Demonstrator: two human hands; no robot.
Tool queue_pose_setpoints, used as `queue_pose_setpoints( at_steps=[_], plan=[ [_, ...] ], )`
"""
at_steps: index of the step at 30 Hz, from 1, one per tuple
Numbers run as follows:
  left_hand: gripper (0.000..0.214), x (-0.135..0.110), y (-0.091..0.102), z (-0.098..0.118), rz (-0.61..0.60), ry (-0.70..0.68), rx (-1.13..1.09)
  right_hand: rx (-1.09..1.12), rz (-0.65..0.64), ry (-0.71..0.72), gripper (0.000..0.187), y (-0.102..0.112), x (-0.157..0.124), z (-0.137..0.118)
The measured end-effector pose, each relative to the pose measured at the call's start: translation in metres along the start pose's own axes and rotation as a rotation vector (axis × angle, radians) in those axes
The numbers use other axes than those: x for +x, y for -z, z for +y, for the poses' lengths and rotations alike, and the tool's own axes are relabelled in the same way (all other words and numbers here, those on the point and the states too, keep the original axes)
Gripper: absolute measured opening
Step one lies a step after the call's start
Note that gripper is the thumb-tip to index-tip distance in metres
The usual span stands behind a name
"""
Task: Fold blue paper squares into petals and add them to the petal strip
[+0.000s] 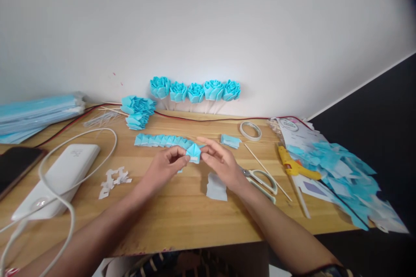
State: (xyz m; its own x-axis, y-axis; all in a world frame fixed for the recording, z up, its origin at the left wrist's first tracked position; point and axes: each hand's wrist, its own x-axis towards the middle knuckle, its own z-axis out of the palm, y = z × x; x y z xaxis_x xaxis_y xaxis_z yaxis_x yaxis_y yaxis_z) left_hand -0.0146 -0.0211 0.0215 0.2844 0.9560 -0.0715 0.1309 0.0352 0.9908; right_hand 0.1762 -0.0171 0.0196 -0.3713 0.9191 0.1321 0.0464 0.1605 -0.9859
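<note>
Between both hands, over the middle of the table, is a small folded blue paper petal (194,152) with a pointed top and a pale strip near its lower edge. My left hand (167,162) pinches its left side between thumb and fingers. My right hand (222,162) holds its right edge, with the index finger stretched above. Just behind, a row of similar folded blue petals (159,140) runs to the left. A pale paper square (216,187) lies below my right hand. Scissors (261,181) rest beside the right wrist, their blades partly hidden.
Several blue paper flowers (196,92) lean on the wall; more flowers (138,110) lie left. At right are a tape roll (250,130), a stick (268,172), a yellow glue gun (294,165) and heaped blue scraps (344,181). A white power bank (61,177) with cable stands left.
</note>
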Motion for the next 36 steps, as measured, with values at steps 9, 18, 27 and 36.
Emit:
queue_pose_setpoints(
  at_steps=[9, 18, 27, 36],
  plan=[
    [0.027, -0.001, -0.003, 0.003, -0.018, -0.058, 0.135, -0.071, 0.049, 0.043, 0.043, -0.004, 0.001, 0.011],
    [0.028, -0.001, -0.001, -0.003, 0.034, -0.033, 0.128, -0.162, 0.270, 0.116, 0.033, 0.039, 0.002, -0.019],
    [0.029, -0.003, -0.001, 0.001, 0.042, -0.009, 0.132, -0.833, 0.253, -0.083, 0.017, 0.087, -0.051, -0.005],
    [0.028, -0.004, -0.001, -0.001, 0.023, 0.003, 0.150, -1.024, 0.206, 0.037, 0.012, 0.075, -0.054, 0.014]
  ],
)
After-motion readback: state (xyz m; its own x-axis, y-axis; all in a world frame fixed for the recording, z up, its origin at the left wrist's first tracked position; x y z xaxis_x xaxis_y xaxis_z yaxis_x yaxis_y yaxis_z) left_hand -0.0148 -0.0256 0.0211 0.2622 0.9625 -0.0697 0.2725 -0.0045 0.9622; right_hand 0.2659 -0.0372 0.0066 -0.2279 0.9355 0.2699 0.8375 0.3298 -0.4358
